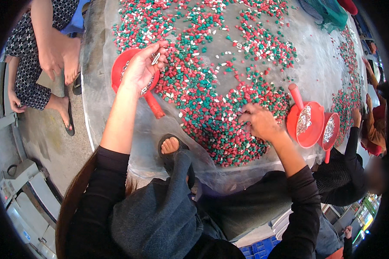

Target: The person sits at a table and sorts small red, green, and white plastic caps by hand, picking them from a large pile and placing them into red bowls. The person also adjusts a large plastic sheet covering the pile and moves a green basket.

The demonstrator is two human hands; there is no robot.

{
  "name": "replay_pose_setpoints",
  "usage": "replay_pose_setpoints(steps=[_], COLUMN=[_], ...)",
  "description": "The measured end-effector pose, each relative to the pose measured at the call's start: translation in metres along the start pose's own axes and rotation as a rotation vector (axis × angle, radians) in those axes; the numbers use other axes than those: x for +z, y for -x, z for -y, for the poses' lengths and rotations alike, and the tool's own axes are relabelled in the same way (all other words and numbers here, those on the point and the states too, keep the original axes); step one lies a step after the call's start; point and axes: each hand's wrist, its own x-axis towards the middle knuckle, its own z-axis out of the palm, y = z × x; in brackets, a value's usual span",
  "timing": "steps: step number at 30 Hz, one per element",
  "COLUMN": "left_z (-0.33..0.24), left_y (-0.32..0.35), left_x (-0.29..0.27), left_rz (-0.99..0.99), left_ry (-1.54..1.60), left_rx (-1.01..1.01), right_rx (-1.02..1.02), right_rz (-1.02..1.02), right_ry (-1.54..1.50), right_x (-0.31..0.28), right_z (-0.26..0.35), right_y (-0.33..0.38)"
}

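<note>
In the head view, a broad surface covered with a clear, wrinkled plastic sheet [309, 65] stands over a grey concrete floor [52, 149], with a person in patterned trousers [23, 36] at the far left and others along the right edge. Small red, green and white pieces [194, 97] are scattered thickly across the sheet, heaped highest at its near middle. The person's two hands are well apart. The left hand [141, 71], partly curled, holds small pale white pieces [156, 58] in its fingers above a round red plastic scoop [117, 69], whose handle points near and right. The right hand [263, 124] has bent fingers at the heap; whether they grip a piece I cannot tell. Just right of it lies a larger red plastic pan [317, 127] containing white pieces, beside a smaller red scoop [335, 121], likewise partly filled. A dark green mesh cloth [330, 15] lies at the far right.
</note>
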Motion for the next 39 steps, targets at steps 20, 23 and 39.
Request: replay_pose_setpoints(steps=[20, 23, 39], left_z=[-0.078, -0.062, 0.009], left_y=[-0.039, -0.041, -0.019], left_x=[0.014, 0.007, 0.022], left_rz=[0.04, 0.013, 0.12], left_ry=[-0.236, -0.176, -0.008], left_rx=[0.219, 0.157, -0.108], right_rx=[0.763, 0.597, 0.396], right_rz=[-0.647, -0.495, -0.396], right_ry=[-0.021, 0.077, -0.209], right_x=[-0.029, -0.003, -0.034], right_z=[-0.113, -0.059, 0.006], right_y=[-0.155, -0.146, -0.201])
